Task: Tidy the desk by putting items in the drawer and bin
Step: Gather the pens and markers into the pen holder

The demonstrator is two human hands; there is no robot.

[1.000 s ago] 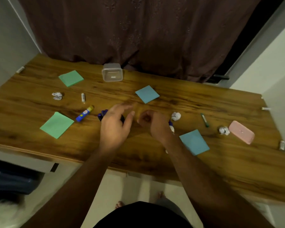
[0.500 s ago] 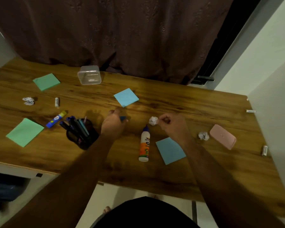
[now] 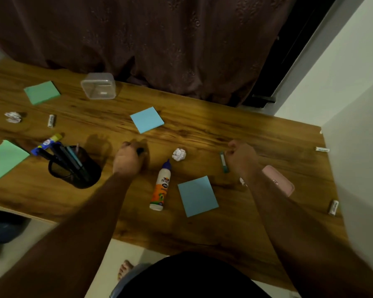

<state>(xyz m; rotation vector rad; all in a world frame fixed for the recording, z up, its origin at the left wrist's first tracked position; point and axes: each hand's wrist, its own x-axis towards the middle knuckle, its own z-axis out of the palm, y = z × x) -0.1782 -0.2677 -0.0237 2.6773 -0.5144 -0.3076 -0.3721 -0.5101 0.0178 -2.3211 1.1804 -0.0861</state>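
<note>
On the wooden desk (image 3: pixel 202 229) my left hand (image 3: pixel 127 159) pinches a small dark object (image 3: pixel 140 150) just right of a black mesh pen holder (image 3: pixel 82 177) full of pens. My right hand (image 3: pixel 241 158) hovers with curled fingers beside a green marker (image 3: pixel 223 162) that lies on the desk; nothing shows in its grip. Between the hands sit a crumpled paper ball (image 3: pixel 179 154) and a glue bottle (image 3: pixel 160 186) on its side. Blue note pads (image 3: pixel 146 119) (image 3: pixel 197 195) and green note pads (image 3: pixel 41 92) (image 3: pixel 5 158) are scattered about.
A clear plastic box (image 3: pixel 98 86) stands at the back by the curtain. A second paper ball (image 3: pixel 13 117), a glue stick (image 3: pixel 49 144) and small white tubes (image 3: pixel 51 121) (image 3: pixel 333 207) lie around. My right forearm partly covers a pink case (image 3: pixel 282 186). A white wall bounds the right edge.
My right hand has moved right, from the paper ball to beside the green marker. The left hand stays near the pen holder with the small dark object. The view has shifted.
</note>
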